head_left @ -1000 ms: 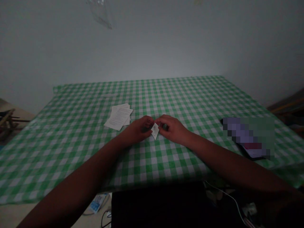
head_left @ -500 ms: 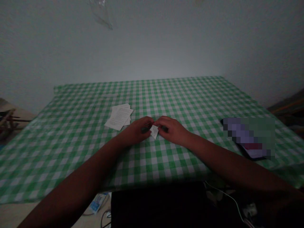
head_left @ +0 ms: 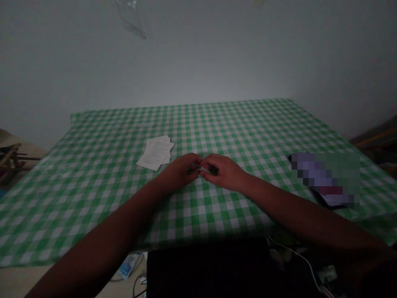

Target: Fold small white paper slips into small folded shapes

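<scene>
Head view, dim light. Left hand (head_left: 181, 171) and right hand (head_left: 225, 172) close together near the middle of a green-and-white checked tablecloth (head_left: 93, 207), forearms reaching in from the lower corners. Between the two hands, a small white paper slip (head_left: 203, 169), seen almost edge-on and mostly hidden. Fingers of the left hand (head_left: 194, 159) curled shut, gripping the slip's left end; fingers of the right hand (head_left: 209, 163) also curled shut, gripping its right end. Exact finger placement lost in shadow; gap between hands and cloth impossible to judge.

Just left of the hands, not touching them, a loose stack of printed paper sheets (head_left: 155, 153), slightly fanned, flat on the cloth. Toward the cloth's right side, a flat dark-edged object (head_left: 324, 180), pixelated and too blurred to name. Behind the table, a pale wall (head_left: 198, 54), with a clear plastic sheet (head_left: 132, 18) high up on it. Below the near edge, a black box (head_left: 201, 269), a white cable (head_left: 297, 258) running toward a white plug (head_left: 327, 273), and a blue-and-white packet (head_left: 127, 267) beside black cables (head_left: 138, 285). Off the far left corner, some wooden sticks (head_left: 10, 159).
</scene>
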### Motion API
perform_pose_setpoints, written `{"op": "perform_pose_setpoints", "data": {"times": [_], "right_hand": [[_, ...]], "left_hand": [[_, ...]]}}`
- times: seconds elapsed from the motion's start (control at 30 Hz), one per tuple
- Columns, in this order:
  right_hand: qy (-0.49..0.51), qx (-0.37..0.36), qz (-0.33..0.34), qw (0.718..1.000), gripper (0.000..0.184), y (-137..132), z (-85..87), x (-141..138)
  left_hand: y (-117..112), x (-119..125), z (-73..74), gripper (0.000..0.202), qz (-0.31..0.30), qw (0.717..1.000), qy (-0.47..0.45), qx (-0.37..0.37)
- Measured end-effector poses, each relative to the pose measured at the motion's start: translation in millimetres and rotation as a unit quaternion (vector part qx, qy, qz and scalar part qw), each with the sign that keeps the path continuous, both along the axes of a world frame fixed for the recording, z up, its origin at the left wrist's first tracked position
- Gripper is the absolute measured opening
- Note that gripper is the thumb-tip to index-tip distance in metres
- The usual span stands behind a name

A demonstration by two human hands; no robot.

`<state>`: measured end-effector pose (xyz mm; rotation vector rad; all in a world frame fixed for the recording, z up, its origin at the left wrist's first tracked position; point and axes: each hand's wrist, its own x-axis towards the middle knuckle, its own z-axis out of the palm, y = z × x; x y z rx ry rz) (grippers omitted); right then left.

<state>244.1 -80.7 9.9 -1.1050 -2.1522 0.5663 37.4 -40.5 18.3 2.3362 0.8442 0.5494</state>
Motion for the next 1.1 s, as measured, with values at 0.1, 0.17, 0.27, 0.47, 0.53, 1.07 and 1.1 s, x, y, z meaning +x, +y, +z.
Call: {"op": "perform_pose_setpoints", "data": {"times": [0.1,0.17,0.27,0.47,0.53,1.07,1.1], "right_hand": [[-0.004,0.001,-0.006,1.000,0.009,0.1,0.2,-0.3],[0.005,-0.007,-0.011,1.000,0.006,0.2,0.0,0.0],[0.024,-0.035,-0.022,0.999,0.004,0.2,-0.6,0.2],[0.079,-0.094,-0.050,0.991,0.008,0.2,-0.7,-0.9],[0.090,-0.098,-0.061,0.989,0.011,0.3,-1.0,-1.3],[0.115,-0.091,-0.092,0.985,0.008,2.0,-3.9,-3.2],[0.112,-0.084,-0.091,0.986,0.008,2.0,-3.8,-3.1]], "left_hand": [[-0.3,0.8,-0.7,0.021,0.026,0.999,-0.017,0.015],[0.3,0.7,-1.7,0.020,0.051,0.998,-0.027,0.016],[0.8,0.7,-1.9,0.018,0.070,0.996,-0.049,0.008],[-1.5,3.7,0.3,0.025,0.057,0.990,-0.126,-0.031],[-2.2,4.5,-1.0,0.027,0.051,0.991,-0.121,-0.006],[3.1,3.5,-16.8,0.035,0.015,0.984,-0.170,-0.044],[3.3,3.2,-16.5,0.035,0.016,0.983,-0.173,-0.055]]}}
